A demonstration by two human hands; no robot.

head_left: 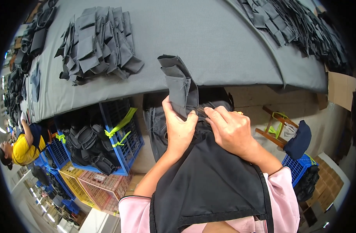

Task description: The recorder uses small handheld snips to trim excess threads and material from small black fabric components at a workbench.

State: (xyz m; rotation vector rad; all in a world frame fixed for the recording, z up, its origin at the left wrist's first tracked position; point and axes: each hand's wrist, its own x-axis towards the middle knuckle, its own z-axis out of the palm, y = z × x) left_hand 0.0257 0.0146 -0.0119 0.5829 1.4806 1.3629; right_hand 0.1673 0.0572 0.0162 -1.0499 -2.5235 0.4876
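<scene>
Item: dark grey fabric piece, matte woven cloth, folded, loose threads at edges, held upright above the lap, just before the worktop edge. Left hand: grip closed on its lower part. Right hand: fingertips pinching the same piece. Worktop: grey gridded cover, bearing a fanned stack of grey pieces.

Upright dark-grey fabric piece (folded)
</scene>
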